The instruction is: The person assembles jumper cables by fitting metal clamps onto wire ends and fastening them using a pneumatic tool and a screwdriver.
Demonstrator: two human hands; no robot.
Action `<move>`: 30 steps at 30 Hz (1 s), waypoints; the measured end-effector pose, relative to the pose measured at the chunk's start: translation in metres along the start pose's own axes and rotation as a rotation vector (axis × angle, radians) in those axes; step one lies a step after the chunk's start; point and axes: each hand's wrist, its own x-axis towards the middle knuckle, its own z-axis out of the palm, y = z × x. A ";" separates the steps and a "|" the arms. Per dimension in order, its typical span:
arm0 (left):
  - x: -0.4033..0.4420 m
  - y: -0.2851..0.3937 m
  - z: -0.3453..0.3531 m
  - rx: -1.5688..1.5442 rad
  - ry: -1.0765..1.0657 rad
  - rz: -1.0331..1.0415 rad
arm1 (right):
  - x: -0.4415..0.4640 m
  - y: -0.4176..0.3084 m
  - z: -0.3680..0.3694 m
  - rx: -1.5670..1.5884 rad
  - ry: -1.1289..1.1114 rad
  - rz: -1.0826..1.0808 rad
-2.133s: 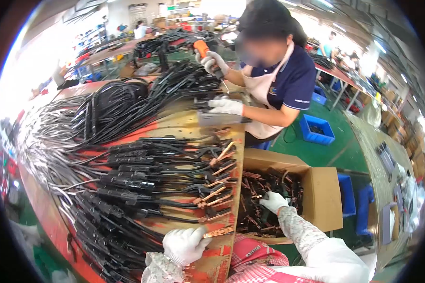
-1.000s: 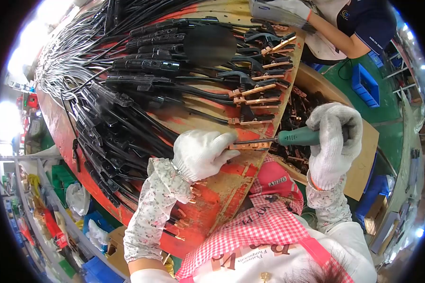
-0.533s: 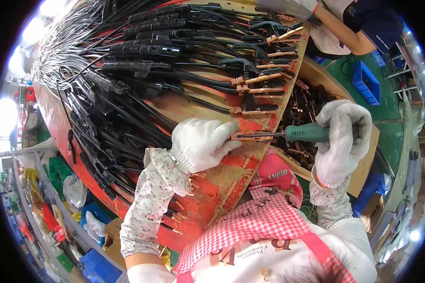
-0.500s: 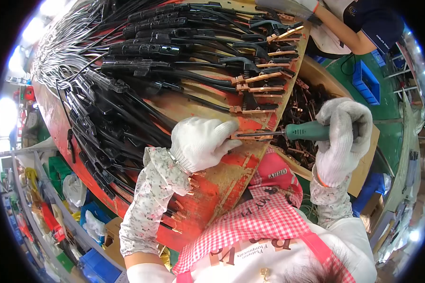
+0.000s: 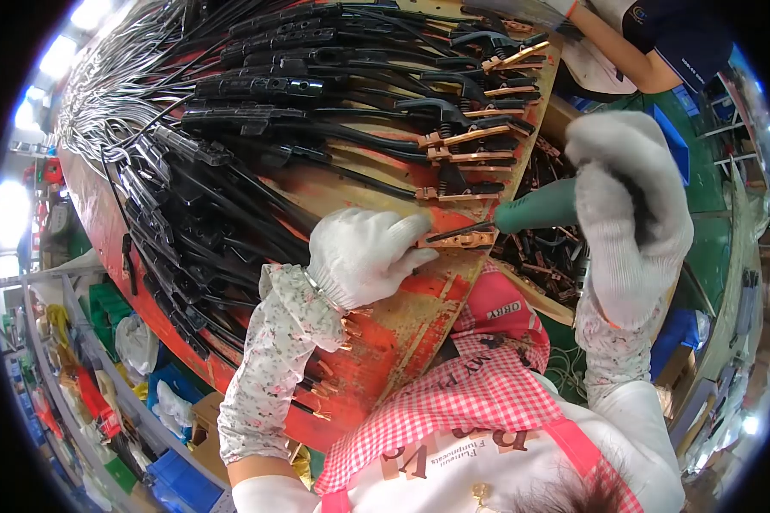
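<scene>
My left hand [image 5: 364, 261], in a white knit glove, pinches the end of a copper clamp jaw [image 5: 466, 240] lying at the table's edge. My right hand [image 5: 629, 214], gloved too, is wrapped round the green handle of a screwdriver [image 5: 535, 207]. Its thin shaft slants down-left along the jaw, with the tip close to my left fingertips. Whether the tip touches a screw is too small to tell. Just above are black welding clamps [image 5: 453, 184] with copper jaws, lined up along the edge with their cables running left.
A cardboard box [image 5: 535, 299] of copper and black clamp parts stands against the table edge under my right hand. Bundled grey cables [image 5: 103, 103] cover the far left of the worn red table [image 5: 385, 350]. Another person's arm [image 5: 616, 51] reaches in at top right.
My right hand has risen and turned, so the screwdriver handle now tilts upward and its shaft slopes across the jaw. My left hand has stayed nearly still.
</scene>
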 end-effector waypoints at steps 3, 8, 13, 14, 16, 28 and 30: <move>-0.001 0.000 0.000 -0.003 -0.015 -0.022 | -0.004 0.004 0.013 0.293 0.119 0.090; 0.000 0.002 -0.001 0.020 -0.033 -0.036 | 0.010 0.026 0.017 0.884 0.055 0.067; 0.000 0.000 0.002 0.019 -0.009 -0.007 | 0.038 0.026 0.045 1.404 -0.207 -0.048; -0.001 0.000 0.002 0.032 -0.018 -0.012 | 0.040 0.025 0.044 1.404 -0.205 -0.052; -0.002 0.000 0.002 0.035 -0.004 -0.011 | 0.047 0.020 0.039 1.099 -0.142 0.121; -0.001 0.001 0.000 0.043 -0.048 -0.046 | 0.025 -0.013 0.051 0.528 0.355 0.304; 0.000 0.001 0.001 0.031 -0.048 -0.056 | 0.028 -0.019 0.054 0.757 0.401 0.430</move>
